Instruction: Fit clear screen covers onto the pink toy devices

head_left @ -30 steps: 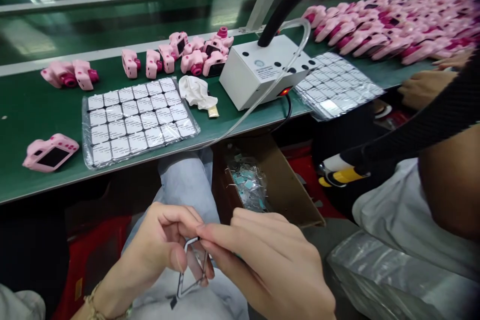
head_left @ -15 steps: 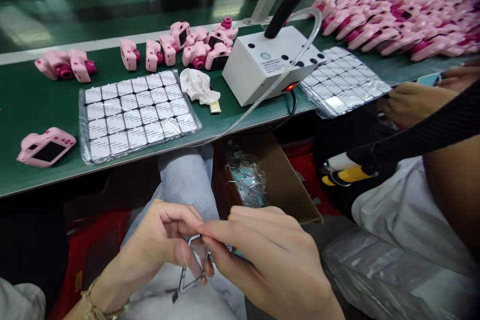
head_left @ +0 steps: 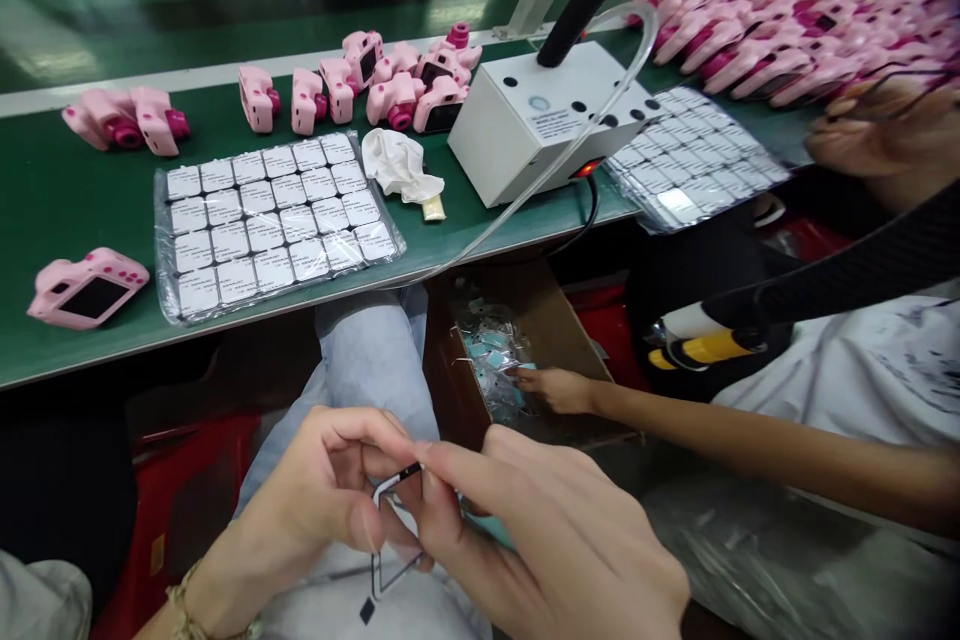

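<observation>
The left hand [head_left: 322, 485] holds a dark-edged pane [head_left: 397, 532] between thumb and fingers — the right hand [head_left: 559, 530] pinches its top corner — over pale jeans [head_left: 375, 360].

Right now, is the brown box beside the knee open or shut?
Open: the brown box shows its inside wall, clear plastic lies in it, and another person's hand reaches in.

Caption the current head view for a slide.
Left hand and right hand grip a small dark-edged panel, in front of a green workbench strewn with pink toy cameras.
</observation>
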`<state>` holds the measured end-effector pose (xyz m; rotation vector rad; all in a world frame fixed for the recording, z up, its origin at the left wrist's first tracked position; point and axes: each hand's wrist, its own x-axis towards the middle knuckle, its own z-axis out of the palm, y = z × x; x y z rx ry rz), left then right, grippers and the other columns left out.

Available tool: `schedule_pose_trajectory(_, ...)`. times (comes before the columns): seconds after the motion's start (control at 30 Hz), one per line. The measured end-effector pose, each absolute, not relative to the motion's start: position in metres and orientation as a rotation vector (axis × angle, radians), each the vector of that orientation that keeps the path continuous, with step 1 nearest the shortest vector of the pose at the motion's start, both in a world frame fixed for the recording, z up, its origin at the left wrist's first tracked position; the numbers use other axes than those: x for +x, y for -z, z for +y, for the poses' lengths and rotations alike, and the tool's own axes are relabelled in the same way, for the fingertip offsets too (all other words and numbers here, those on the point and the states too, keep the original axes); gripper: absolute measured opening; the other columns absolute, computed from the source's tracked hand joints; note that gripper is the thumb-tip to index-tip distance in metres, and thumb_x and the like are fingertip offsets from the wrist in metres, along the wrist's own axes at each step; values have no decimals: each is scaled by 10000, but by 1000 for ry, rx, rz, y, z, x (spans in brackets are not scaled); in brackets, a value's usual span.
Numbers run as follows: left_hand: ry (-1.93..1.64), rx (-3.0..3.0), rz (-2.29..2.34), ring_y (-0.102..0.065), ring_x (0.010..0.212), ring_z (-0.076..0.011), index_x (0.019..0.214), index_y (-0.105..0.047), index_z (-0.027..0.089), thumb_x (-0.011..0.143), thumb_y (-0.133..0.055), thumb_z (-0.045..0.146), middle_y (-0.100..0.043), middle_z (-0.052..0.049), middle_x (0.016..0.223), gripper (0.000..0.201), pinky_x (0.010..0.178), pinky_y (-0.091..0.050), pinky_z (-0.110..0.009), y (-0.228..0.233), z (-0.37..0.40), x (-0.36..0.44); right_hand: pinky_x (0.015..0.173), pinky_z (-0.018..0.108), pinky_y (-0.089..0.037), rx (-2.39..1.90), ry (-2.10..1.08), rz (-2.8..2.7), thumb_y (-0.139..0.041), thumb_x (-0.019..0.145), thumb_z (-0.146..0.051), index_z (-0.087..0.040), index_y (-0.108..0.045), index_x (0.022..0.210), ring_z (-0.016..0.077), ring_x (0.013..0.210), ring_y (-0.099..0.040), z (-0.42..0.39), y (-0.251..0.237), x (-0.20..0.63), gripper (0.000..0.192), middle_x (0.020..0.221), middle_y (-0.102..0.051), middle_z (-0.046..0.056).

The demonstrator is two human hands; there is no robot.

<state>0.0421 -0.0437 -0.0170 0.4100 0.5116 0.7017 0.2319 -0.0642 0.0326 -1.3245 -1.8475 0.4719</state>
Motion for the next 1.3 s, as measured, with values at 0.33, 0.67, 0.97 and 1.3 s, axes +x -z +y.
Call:
schedule_pose_trajectory(0.33, -889, 397, 657, -853, 837, -198, 1020, -867, 217, 691, -1072, 471, -838, -38, 921, 464, 701, -696, -224, 30, -41, 49, 455, 220, -465, -1086, -1054, -1359, -652, 1099, -349, -246, -637, 845, 101, 462, -537, -76, -15, 234, 275, 583, -568, -49)
schedule_pose_trajectory(0.67, -357, 1187, 711, -810, 843, -250, 975, -917, 261, 593, -1102, 397, -840, -68, 940, 446, 771, -711, -316, 80, -66, 32, 294, 165, -197, -1383, -1243, -591, -614, 987, -650, -300, -400, 905, 67, 384, -139, -68, 41, 289, 418, 620, -334, -137)
schedule_pose_trajectory(0.97, -1008, 569, 1033, -854, 1138, -373, 964, -874, 242, 453, -1153, 438, -889, -82, 1000, 615, 1020, -703, -425, 78, -60, 9, 1054, 528, -587, -2195, -880, -534, -730, 998, -602, -169, -724, 1144, 301, 1194, -709, -47, 163, 344, 457, 1293, -730, 154)
schedule_pose_trajectory(1.3, -1428, 621, 980, -897, 918, -296, 901, -873, 297, 437, -1139, 512, -915, -46, 961, 576, 788, -737, -282, 51, -53, 32, 1178, 543, -585, -987, -1336, -835, -975, 668, -781, -313, -828, 1317, 406, 1444, -654, -76, 94, 169, 813, 1503, -730, 143)
